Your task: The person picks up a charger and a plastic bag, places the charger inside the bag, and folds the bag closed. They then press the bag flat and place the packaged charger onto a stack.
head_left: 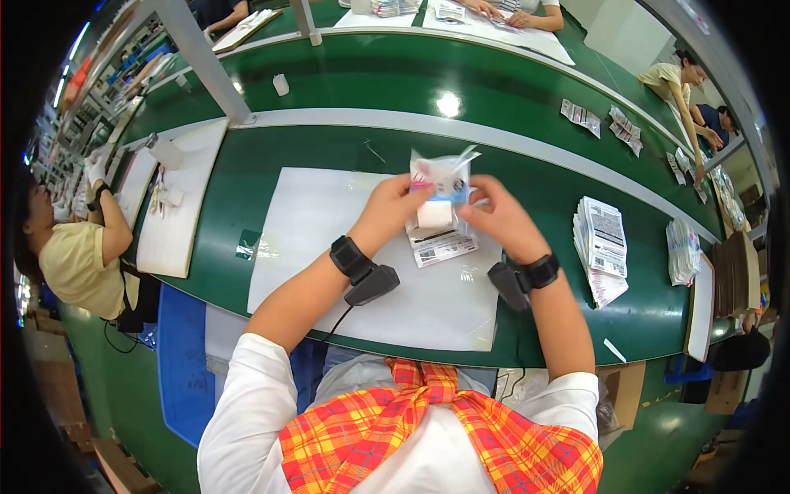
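A small clear plastic bag (pixel 440 174) with printed colours is held up in front of me, over a white sheet (pixel 329 247) on the green table. My left hand (pixel 393 204) has its fingers closed on the bag's left edge. At the bag's right edge my right hand (pixel 500 216) curls thumb and fingers around it, slightly blurred. Just below the bag shows a small white block-like item (pixel 435 216); whether it is inside or behind the bag I cannot make out. Under it lies a printed leaflet (pixel 447 249) on the sheet.
To the right stand a stack of printed leaflets (pixel 605 239) and a pile of plastic packets (pixel 682 251). A white board (pixel 177 214) lies at left, beside a co-worker (pixel 78 247). Beyond the metal rail (pixel 370 120), more packets (pixel 581 117) rest on the green surface.
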`<state>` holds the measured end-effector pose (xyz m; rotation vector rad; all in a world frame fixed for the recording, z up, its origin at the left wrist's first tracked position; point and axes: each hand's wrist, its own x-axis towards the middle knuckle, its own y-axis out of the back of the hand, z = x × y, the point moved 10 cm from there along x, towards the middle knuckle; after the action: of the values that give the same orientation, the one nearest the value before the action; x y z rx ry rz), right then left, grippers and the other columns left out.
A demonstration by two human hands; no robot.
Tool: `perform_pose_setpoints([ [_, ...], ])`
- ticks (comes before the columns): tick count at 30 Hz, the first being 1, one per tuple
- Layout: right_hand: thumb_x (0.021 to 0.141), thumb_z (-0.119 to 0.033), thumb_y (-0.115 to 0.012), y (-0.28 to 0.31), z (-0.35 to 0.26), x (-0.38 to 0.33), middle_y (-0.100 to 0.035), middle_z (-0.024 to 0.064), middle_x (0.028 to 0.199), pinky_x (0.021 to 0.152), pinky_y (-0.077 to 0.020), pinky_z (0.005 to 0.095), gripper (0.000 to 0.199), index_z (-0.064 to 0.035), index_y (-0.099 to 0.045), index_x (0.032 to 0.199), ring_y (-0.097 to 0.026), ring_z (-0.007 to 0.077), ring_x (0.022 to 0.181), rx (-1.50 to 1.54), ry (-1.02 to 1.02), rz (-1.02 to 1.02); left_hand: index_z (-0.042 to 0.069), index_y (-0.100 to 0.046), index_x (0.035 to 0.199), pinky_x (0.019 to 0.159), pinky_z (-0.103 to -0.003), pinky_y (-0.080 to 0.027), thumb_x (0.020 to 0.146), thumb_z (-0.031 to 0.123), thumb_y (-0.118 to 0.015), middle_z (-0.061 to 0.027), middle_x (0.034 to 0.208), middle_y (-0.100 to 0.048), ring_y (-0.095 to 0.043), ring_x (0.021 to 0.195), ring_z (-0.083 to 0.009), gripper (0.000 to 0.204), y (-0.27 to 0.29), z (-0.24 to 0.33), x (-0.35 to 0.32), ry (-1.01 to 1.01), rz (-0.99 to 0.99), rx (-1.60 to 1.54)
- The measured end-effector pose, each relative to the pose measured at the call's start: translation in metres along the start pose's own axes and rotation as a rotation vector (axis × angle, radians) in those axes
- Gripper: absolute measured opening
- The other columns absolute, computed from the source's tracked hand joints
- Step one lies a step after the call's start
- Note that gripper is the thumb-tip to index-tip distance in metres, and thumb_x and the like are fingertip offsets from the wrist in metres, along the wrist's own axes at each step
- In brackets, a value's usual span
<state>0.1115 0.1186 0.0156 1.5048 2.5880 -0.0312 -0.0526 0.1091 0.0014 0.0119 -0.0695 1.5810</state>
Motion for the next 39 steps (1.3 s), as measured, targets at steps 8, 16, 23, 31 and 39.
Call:
perform_pose_setpoints([
  [8,0.101,-0.030,-0.056,0.012,0.016,0.014,-0.066,0.0026,0.089,0.062,-0.0521,0.0214,0.028,-0.0034,-0.062,0.103,-0.066,0.0109,0.070,0.256,-0.031,0.127,-0.001,-0.069,0.097,0.070,-0.025,-0.046,0.095,0.029,-0.065,-0.0058,0.086,-0.068,-0.059,0.077,-0.0096,0.031,-0.007,-0.004,0.012,0.069,0.032,0.057],
  [16,0.101,-0.030,-0.056,0.024,0.032,0.016,-0.068,0.0062,0.094,0.067,-0.0585,0.0262,0.028,-0.0021,-0.061,0.104,-0.069,0.0126,0.074,0.544,-0.097,0.180,-0.002,-0.068,0.097,0.077,-0.028,-0.047,0.096,0.029,-0.064,-0.0031,0.086,-0.067,-0.059,0.089,-0.0105,0.031,0.003,0.045,0.014,-0.344,0.123,0.407],
  [23,0.102,-0.026,-0.053,0.018,0.030,0.014,-0.067,0.0086,0.101,0.071,-0.0587,0.0276,0.027,-0.0008,-0.060,0.106,-0.070,0.0140,0.080,0.515,-0.071,0.126,0.003,-0.069,0.107,0.085,-0.031,-0.047,0.094,0.019,-0.064,-0.0066,0.102,-0.067,-0.059,0.099,-0.0187,0.022,0.003,0.037,0.012,-0.306,0.036,0.282],
  [31,0.099,-0.016,-0.053,0.039,0.001,0.002,-0.067,0.0106,0.111,0.094,-0.0526,0.0391,0.024,-0.0013,-0.064,0.114,-0.068,0.0221,0.095,-0.186,0.237,-0.035,0.011,-0.073,0.103,0.091,-0.037,-0.038,0.082,0.006,-0.065,-0.0016,0.097,-0.067,-0.055,0.105,-0.0235,0.022,-0.015,0.045,-0.003,-0.566,-0.211,0.911],
  [39,0.086,-0.007,-0.060,-0.060,-0.035,-0.047,-0.067,0.0120,0.105,0.086,-0.0506,0.0423,0.020,-0.0067,-0.070,0.103,-0.065,0.0309,0.091,-1.151,0.593,-0.194,0.017,-0.068,0.112,0.090,-0.039,-0.035,0.085,0.015,-0.064,-0.0009,0.097,-0.060,-0.052,0.100,-0.0229,0.028,-0.051,0.023,-0.042,-0.505,-0.522,1.182],
])
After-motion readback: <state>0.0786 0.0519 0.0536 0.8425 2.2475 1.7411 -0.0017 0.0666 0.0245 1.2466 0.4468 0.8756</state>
